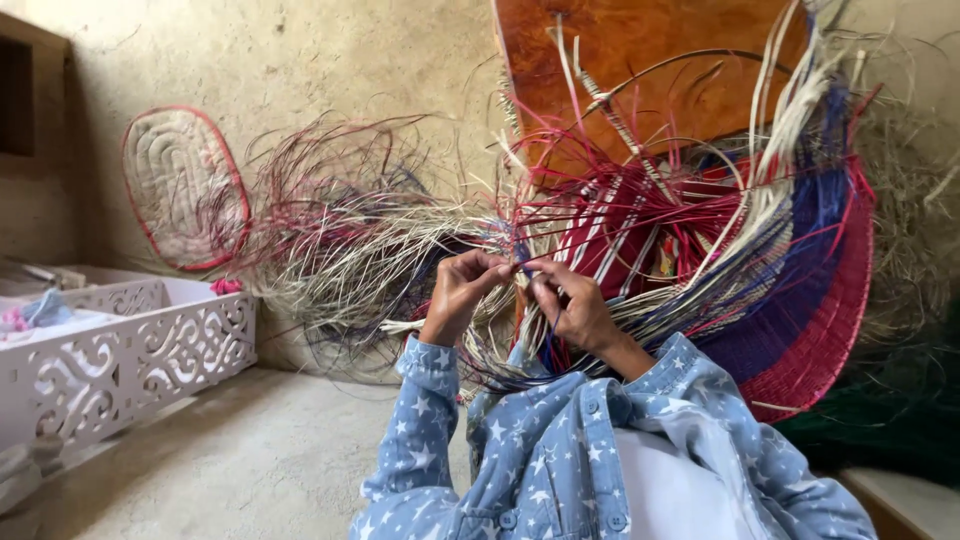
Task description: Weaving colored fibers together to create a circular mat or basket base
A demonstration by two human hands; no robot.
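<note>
Single head camera, apparently tilted sideways, looks closely toward the wall (300, 60).

Two hands are in view, the left hand (458, 292) and the right hand (572, 305), both at six o'clock; one half-woven basket (800, 300) in red, blue and straw stands at three o'clock; one oval woven mat (185, 185) leans on the wall at ten o'clock; one white cut-out box (150, 350) sits at eight o'clock; one wooden board (650, 60) stands at twelve o'clock; the loose straw strands (340, 250) are too many to count.
</note>
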